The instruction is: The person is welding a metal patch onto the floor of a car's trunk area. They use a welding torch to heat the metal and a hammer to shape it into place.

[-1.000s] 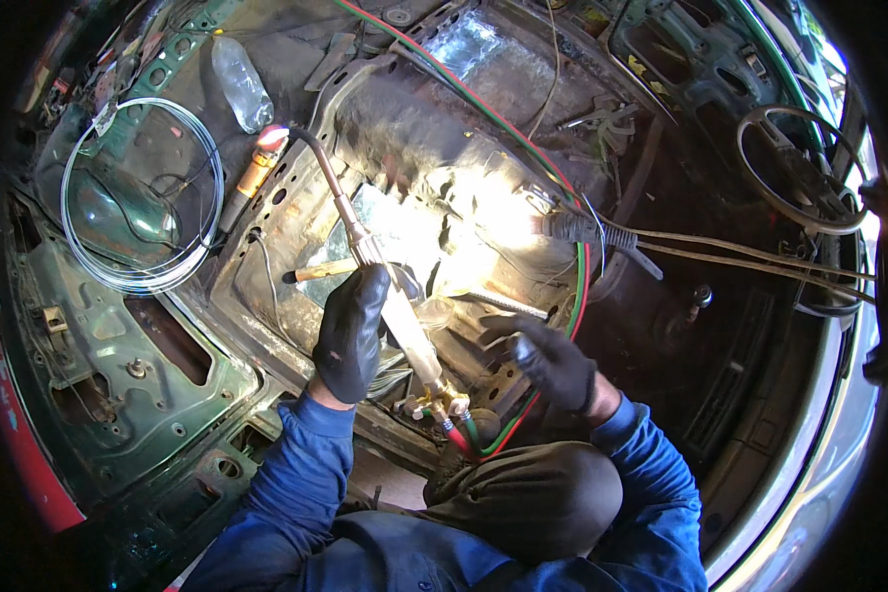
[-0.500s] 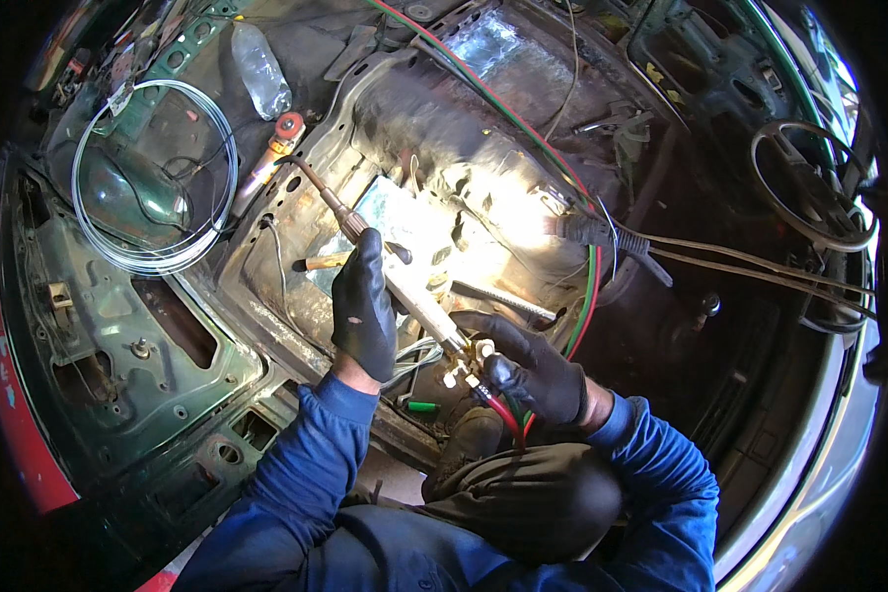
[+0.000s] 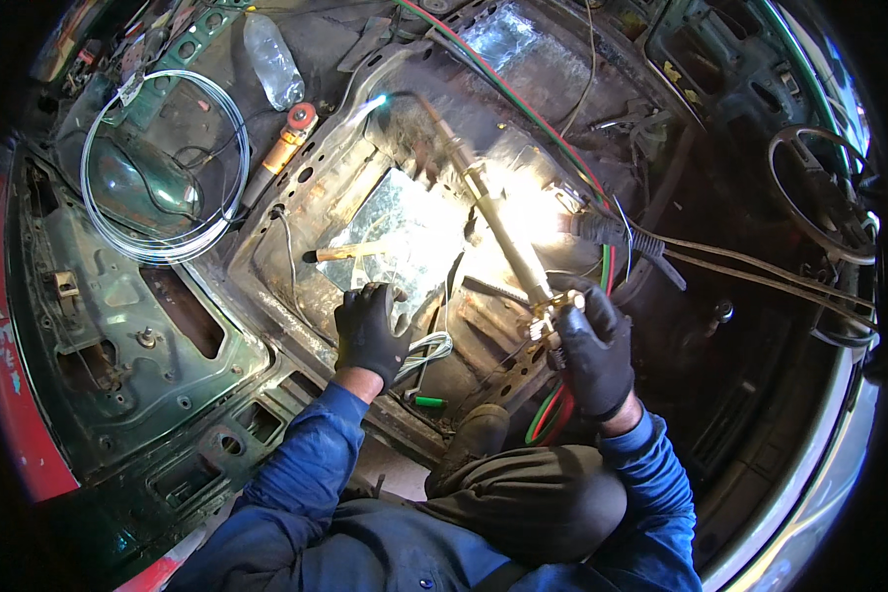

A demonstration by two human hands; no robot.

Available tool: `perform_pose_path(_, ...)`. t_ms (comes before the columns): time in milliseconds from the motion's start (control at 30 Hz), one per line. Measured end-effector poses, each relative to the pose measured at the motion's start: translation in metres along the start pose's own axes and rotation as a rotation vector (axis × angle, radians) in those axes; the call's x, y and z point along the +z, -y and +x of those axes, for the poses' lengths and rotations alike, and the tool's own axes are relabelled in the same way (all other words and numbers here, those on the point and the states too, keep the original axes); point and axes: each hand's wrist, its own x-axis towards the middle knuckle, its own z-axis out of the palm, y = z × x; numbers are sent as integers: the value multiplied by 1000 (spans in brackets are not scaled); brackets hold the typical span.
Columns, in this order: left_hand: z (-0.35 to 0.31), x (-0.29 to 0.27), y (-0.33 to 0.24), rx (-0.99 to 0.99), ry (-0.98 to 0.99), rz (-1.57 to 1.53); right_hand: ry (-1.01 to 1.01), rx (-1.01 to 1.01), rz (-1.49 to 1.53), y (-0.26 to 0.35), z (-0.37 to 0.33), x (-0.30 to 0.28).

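Note:
My right hand [image 3: 597, 350], in a black glove, is closed round the valve end of a gas welding torch [image 3: 508, 242]. The torch slants up and to the left, and a small bluish flame [image 3: 382, 101] burns at its bent tip. Red and green hoses [image 3: 551, 414] hang below that hand. My left hand [image 3: 375, 331], also gloved in black, holds nothing and has its fingers apart. It hovers just below a wooden handle [image 3: 350, 252] with a dark end, lying across a shiny metal sheet [image 3: 390, 202]. Beside its wrist lies a small bundle of wire [image 3: 426, 347].
A large wire coil [image 3: 94, 197] rests at the left, near an orange angle grinder [image 3: 284, 148] and a clear plastic bottle [image 3: 271, 61]. A steering wheel [image 3: 781, 197] stands at the right. Hoses and cables cross the rusty car floor. A green cylinder [image 3: 429, 402] lies near my shoe.
My left hand has let go of the torch and dropped lower. My right hand has carried the torch rightward, and a flame now shows at its tip.

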Motion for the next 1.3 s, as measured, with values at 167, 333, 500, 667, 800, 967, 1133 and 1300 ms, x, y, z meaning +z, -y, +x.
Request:
perform_pose_path(167,-24,-1,15,17,-17,-84,-79,-198,-80,2,4,-14)
perform_pose_path(333,-35,-28,6,23,34,-152,-128,-226,-137,1,8,-21)
perform_pose_path(500,-42,-50,-4,-46,106,-322,-141,-270,-156,0,10,-23)
perform_pose_path(667,-54,-57,2,-79,138,-466,-148,-173,-96,-4,12,-26)
perform_pose_path(800,-60,-62,-3,-176,172,-529,-147,-195,-85,-7,13,-26)
perform_pose_path(967,-73,-63,-5,-283,151,-587,-122,-276,-56,-9,20,-19)
perform_pose_path(1133,-73,-67,-9,-101,-29,-485,-106,-299,-91,-7,27,-17)
perform_pose_path(1300,-74,-86,-27,-219,-28,-582,-71,-298,-62,-1,29,-8)
